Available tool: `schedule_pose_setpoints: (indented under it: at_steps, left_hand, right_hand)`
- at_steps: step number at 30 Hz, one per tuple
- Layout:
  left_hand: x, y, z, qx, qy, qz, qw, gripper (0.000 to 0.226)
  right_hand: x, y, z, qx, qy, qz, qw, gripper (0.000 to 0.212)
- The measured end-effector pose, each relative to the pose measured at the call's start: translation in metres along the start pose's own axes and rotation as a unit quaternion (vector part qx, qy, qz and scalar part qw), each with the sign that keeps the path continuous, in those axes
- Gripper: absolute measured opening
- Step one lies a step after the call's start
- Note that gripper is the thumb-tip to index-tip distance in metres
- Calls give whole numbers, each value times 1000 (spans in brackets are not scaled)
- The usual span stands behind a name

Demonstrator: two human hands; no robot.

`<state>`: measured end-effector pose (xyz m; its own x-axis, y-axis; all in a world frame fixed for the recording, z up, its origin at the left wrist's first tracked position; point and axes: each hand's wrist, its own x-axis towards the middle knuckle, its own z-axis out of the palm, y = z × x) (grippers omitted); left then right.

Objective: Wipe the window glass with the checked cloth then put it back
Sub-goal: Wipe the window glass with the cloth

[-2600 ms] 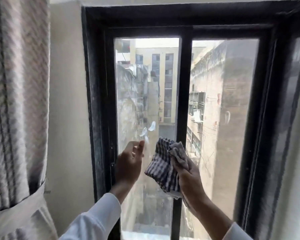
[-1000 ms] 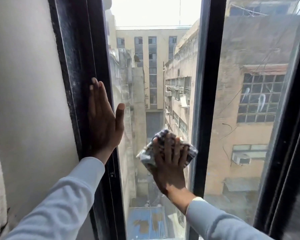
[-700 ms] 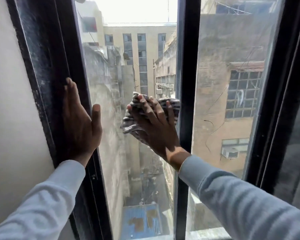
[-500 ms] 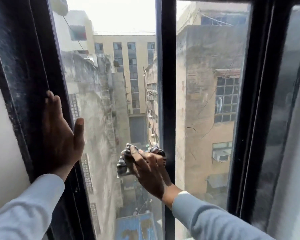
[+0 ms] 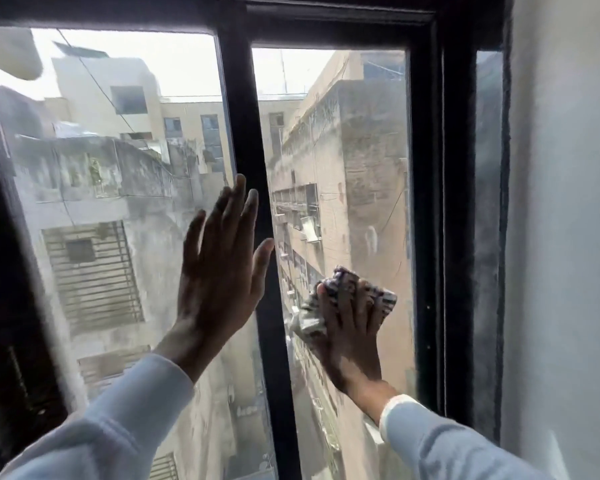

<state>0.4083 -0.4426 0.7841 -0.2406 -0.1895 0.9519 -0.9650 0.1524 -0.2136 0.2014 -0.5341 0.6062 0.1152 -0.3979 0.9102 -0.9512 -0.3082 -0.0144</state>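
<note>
The window has two glass panes split by a black centre bar [image 5: 253, 168]. My right hand [image 5: 350, 327] presses the bunched checked cloth [image 5: 378, 292] flat against the lower part of the right pane [image 5: 354, 150]. Dark and white checks show above and to the left of my fingers. My left hand [image 5: 219, 271] is open, fingers spread and pointing up, its palm against the left pane [image 5: 111, 202] right beside the centre bar. Both arms wear pale long sleeves.
A black window frame [image 5: 430, 202] surrounds the glass, with a dusty side reveal [image 5: 489, 237] and a pale wall [image 5: 561, 237] to the right. The dark left frame [image 5: 0, 289] fills the left edge. Buildings show through the glass.
My right hand has carried the cloth from the left pane across the centre bar to the right pane. My left hand left the left frame and now rests on the glass beside the bar.
</note>
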Motion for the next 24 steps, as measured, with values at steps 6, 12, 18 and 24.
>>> schedule_pose_setpoints:
  at_steps: [6, 12, 18, 24]
  left_hand:
    - [11, 28, 25, 91, -39, -22, 995, 74]
    - [9, 35, 34, 126, -31, -41, 991, 75]
    - [11, 35, 31, 119, -47, -41, 991, 75]
    - [10, 34, 31, 103, -43, -45, 993, 75]
  right_hand:
    - [45, 24, -4, -76, 39, -260, 962, 87]
    - [87, 63, -20, 51, 152, 145, 976, 64]
    - [20, 25, 4, -51, 26, -302, 951, 66]
    - [47, 12, -10, 38, 75, 122, 989, 69]
